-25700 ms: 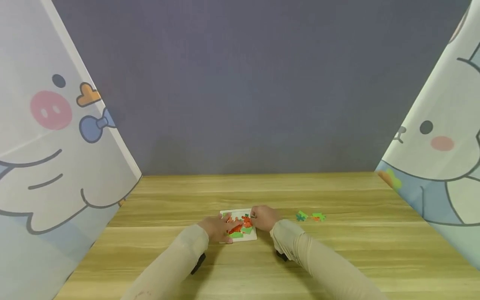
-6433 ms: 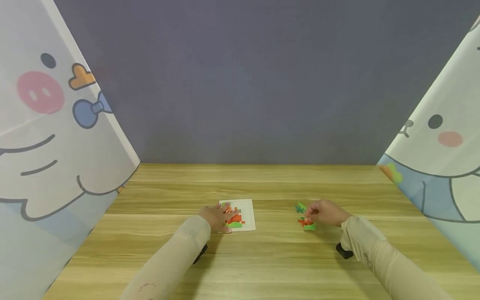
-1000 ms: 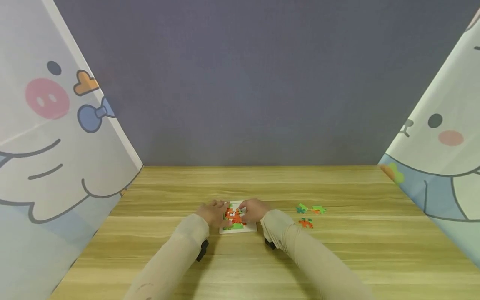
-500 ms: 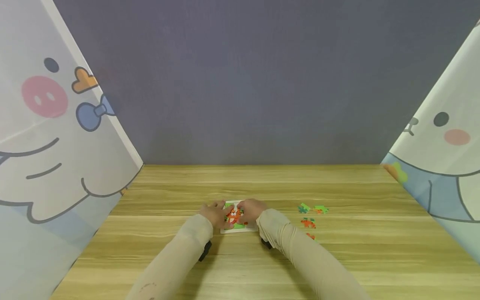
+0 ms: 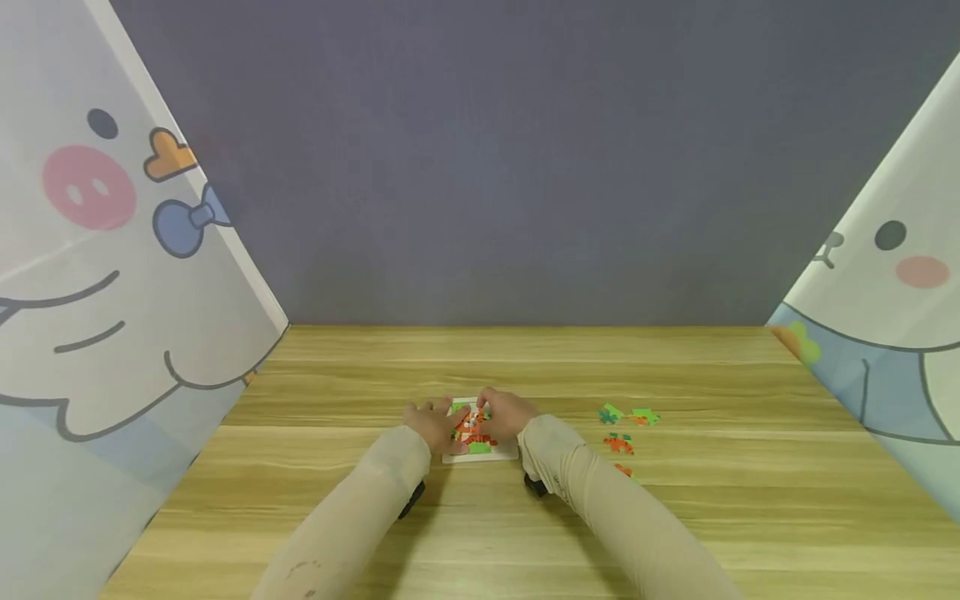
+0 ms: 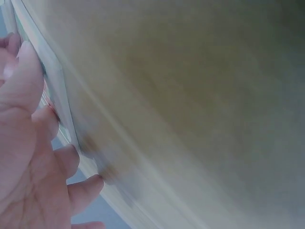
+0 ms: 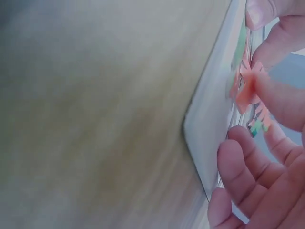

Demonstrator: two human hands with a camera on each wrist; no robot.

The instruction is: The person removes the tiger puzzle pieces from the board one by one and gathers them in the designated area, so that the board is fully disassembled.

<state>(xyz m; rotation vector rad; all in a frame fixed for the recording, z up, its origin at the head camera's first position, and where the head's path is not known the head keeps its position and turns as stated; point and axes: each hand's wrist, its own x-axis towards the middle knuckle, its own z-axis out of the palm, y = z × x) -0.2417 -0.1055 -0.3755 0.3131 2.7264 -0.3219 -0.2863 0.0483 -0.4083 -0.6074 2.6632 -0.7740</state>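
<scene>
A small white puzzle tray [image 5: 480, 457] lies mid-table, partly filled with orange and green pieces of an animal picture. My left hand [image 5: 435, 427] rests on its left side, fingers spread over the pieces; in the left wrist view the fingers [image 6: 83, 193] reach along the tray's edge. At the tray's right part, my right hand [image 5: 510, 413] holds an orange puzzle piece [image 7: 245, 98], pinched by the thumb and tilted above the tray in the right wrist view. Both hands hide part of the tray.
Loose puzzle pieces lie to the right: a green and teal one [image 5: 610, 413], a green and orange one [image 5: 645, 416], an orange one [image 5: 618, 445] and another orange one [image 5: 623, 470] beside the right sleeve. A grey wall [image 5: 480, 167] stands behind the table.
Since 6.4 s ago my right hand has come from the loose pieces to the tray. Over the last second it shifted slightly on the tray; the nearest loose piece came into view beside the sleeve.
</scene>
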